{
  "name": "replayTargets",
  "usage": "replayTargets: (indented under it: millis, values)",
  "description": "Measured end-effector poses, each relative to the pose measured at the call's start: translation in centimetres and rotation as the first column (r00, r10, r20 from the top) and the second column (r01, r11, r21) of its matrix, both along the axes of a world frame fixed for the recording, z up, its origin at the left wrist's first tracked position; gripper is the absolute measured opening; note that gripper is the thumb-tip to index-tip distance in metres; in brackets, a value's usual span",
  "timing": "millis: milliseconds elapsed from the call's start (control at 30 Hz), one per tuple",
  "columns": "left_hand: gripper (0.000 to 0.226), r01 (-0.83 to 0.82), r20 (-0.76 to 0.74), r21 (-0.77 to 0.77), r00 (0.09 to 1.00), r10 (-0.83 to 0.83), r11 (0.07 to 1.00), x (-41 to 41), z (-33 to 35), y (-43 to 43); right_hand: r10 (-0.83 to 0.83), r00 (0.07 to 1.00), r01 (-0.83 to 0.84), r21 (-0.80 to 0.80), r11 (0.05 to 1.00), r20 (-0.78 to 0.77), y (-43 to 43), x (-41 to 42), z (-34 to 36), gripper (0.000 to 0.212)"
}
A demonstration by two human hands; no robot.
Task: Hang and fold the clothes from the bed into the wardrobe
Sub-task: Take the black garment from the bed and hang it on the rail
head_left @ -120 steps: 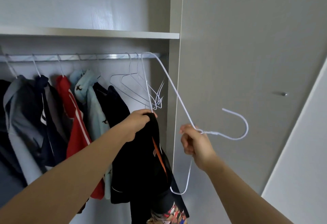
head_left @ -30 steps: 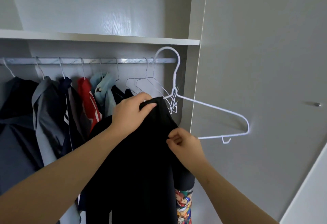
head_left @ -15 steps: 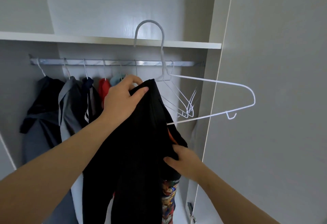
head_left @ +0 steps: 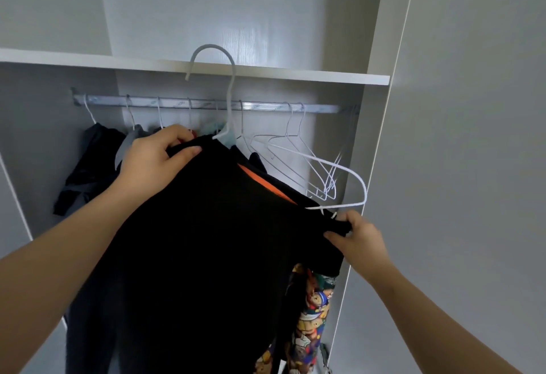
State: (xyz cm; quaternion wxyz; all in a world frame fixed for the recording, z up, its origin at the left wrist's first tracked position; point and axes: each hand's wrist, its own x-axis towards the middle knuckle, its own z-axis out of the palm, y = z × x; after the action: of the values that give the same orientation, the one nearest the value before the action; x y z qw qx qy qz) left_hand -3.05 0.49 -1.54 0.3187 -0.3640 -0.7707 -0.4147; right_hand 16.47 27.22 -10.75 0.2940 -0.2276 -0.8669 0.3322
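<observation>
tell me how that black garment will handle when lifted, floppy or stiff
Probably floppy: the black garment drapes loosely below the left hand and right hand. Likely light: fingertip pinches hold it. It may slide along the tilted white hanger.

Pale grey panel (head_left: 472, 137) fills rt side, white wardrobe shelf (head_left: 295, 73) across, soft sheen on back wall (head_left: 251, 36), prob. daylight.

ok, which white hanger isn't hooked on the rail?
The hanger inside the black garment: its hook stands free before the shelf edge, above the rail. The empty hangers beside it all hook over the rail.
</observation>
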Motion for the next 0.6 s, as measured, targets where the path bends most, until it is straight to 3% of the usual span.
replayTargets:
  millis: [200,500,600]
  values:
    - [0.007,0.054,-0.028,-0.101,0.998,-0.057,0.993,-0.2,-1.2,-1.5,-0.127,0.988,0.080,0.399,0.913,0.093,1.4,0.7,0.7,0.008]
    - [0.003,0.009,-0.255,-0.350,0.961,-0.104,0.937,-0.4,-0.9,-2.7,-0.083,0.988,0.015,0.453,0.891,0.130,2.0,0.8,2.4,0.015]
    - [0.019,-0.002,-0.294,-0.456,0.944,-0.149,0.890,-0.5,-0.5,-2.9,-0.084,0.984,-0.003,0.489,0.872,0.156,2.5,0.9,2.9,0.020]
